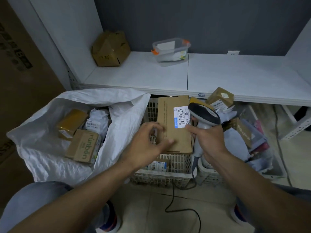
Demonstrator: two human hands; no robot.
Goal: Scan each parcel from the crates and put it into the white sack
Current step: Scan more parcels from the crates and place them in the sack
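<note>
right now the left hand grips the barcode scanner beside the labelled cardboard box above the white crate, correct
No: the head view shows the right hand, not the left hand, gripping the barcode scanner. It is beside the labelled cardboard box above the white crate.

sack (47, 158) left of crates (168, 175), seemingly under shelf (235, 78)

- Small cardboard box (84, 146) lying in the white sack (42, 132): is showing the green brand word "rünbēn" along its side.
- Flat cardboard parcel (173, 128): is carrying a white shipping label (180, 117) with barcode and blue band. One code line is reading partly as "A21"; the rest is too small.
- Shelf-edge tag (201, 95): is bearing blurred characters, unreadable.
- Large carton (18, 52) at far left: is displaying dark print, too blurred to read.
</note>
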